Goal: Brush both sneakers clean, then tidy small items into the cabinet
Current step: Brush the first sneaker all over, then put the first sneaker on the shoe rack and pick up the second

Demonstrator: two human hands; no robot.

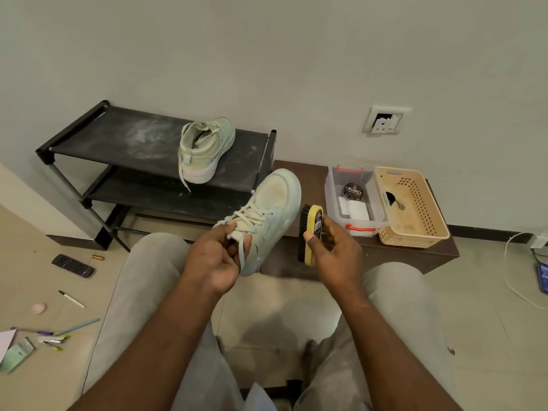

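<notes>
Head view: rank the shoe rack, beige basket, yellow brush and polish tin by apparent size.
shoe rack
beige basket
yellow brush
polish tin
The brush is nearer the camera, yet the order holds.

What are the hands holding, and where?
The left hand grips the sneaker at its tongue and laces. The right hand holds the brush by its yellow back.

Open passage: floor tiles (267,310) between the knees.
Centre: raised sneaker (272,209) and brush (312,232), close together.
Shoe rack (118,137): top left open, second sneaker (204,149) at the right end.
Low dark ledge (421,256): clear box (350,203) and basket (415,203), touching.
Left floor: remote (72,265), pen (71,298) and scattered small items.
Far right: white cable (514,280).
</notes>
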